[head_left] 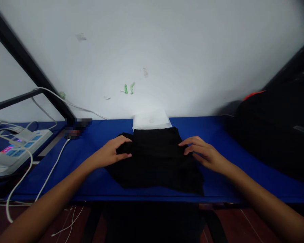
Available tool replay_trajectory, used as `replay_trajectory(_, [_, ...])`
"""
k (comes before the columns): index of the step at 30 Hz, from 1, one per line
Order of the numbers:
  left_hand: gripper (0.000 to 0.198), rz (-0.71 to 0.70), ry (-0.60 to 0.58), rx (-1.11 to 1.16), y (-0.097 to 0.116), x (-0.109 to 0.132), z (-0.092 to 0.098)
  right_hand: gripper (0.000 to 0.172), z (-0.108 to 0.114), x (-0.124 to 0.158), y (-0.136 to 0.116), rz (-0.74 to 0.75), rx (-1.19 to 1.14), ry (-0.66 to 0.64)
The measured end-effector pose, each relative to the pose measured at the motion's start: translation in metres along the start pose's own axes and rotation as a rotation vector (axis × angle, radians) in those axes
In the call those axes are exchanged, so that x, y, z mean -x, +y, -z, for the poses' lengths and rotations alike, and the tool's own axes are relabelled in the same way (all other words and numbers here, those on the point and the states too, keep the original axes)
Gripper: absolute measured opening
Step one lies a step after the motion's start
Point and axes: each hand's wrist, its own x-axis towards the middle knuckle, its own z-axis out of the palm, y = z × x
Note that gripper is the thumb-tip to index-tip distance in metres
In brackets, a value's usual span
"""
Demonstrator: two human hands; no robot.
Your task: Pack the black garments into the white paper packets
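Observation:
A black garment (159, 162) lies partly folded on the blue table in front of me; its exact kind is hard to tell in the dim light. At its left edge is my left hand (112, 151), thumb and fingers apart, with dark cloth showing between them. My right hand (204, 152) rests at the right edge, fingers spread and bent, the fingertips touching the cloth or just over it. Behind the garment a stack of white sheets (152, 118) sits against the wall, its front edge partly covered by the cloth.
A white power strip (22, 150) with plugs and cables stands at the left. A white cable (53, 167) runs across the blue table (91, 182) to a blurred dark object (77, 129). A large black bag-like thing (276, 131) takes up the right side.

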Motion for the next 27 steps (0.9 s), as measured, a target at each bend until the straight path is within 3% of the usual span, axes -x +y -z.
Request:
replay_trajectory(6, [0.046, 0.257, 0.166, -0.036, -0.028, 0.010, 0.013, 0.023, 0.007, 0.013, 0.011, -0.053, -0.028, -0.026])
replay_trajectory(12, [0.033, 0.534, 0.048, -0.331, -0.045, -0.004, 0.019, 0.018, 0.013, 0.008, 0.004, -0.144, -0.097, -0.132])
replay_trajectory(14, [0.035, 0.555, 0.077, -0.505, -0.043, -0.010, 0.019, 0.023, 0.013, 0.005, 0.000, -0.184, -0.077, -0.155])
replay_trajectory(16, [0.032, 0.411, 0.175, -0.645, -0.037, -0.015, 0.016, 0.030, 0.012, 0.003, -0.001, -0.207, -0.048, -0.180])
replay_trajectory(18, [0.030, 0.138, 0.229, -0.676, -0.026, -0.018, 0.011, 0.030, 0.010, 0.001, 0.001, -0.223, -0.033, -0.192])
replay_trajectory(20, [0.032, -0.122, 0.134, -0.581, -0.014, -0.021, 0.005, 0.028, 0.009, 0.001, 0.004, -0.239, -0.035, -0.180])
replay_trajectory(22, [0.037, -0.284, -0.033, -0.427, -0.004, -0.026, -0.001, 0.027, 0.007, -0.001, 0.006, -0.262, -0.043, -0.150])
replay_trajectory(25, [0.029, -0.358, -0.195, -0.243, -0.001, -0.038, -0.008, 0.026, 0.006, -0.009, 0.007, -0.301, -0.035, -0.121])
replay_trajectory(27, [0.021, -0.317, -0.152, -0.165, -0.008, -0.049, -0.010, 0.027, 0.005, -0.018, 0.009, -0.327, -0.008, -0.092])
